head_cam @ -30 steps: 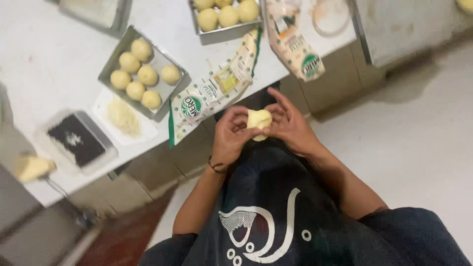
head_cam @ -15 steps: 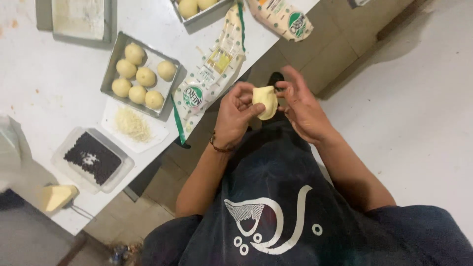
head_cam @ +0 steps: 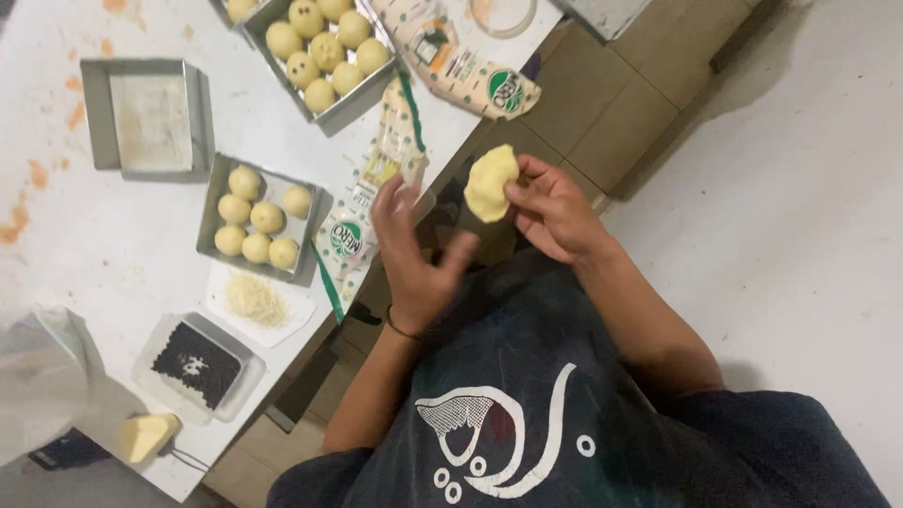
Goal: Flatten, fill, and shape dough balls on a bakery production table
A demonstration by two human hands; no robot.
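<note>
You stood at a white counter (head_cam: 113,273) filling the frame's left, orange smears along its far left edge, tan cabinet fronts (head_cam: 602,122) below, pale grey floor (head_cam: 800,235) at right.

matt dough piece (head_cam: 490,182), metal tray (head_cam: 256,219) — dull

We're splitting our hands apart now: 1 s ago both were cupped round the dough piece (head_cam: 491,182), but the left hand (head_cam: 414,246) is coming off it w/ fingers spread, while the right hand (head_cam: 555,209) alone is pinching it at the edge. The dough is looking flatter & wider vs. the small ball earlier. Our view is also shifting, so the table (head_cam: 113,254) and the tray of dough balls (head_cam: 257,218) are sitting closer in.
</note>
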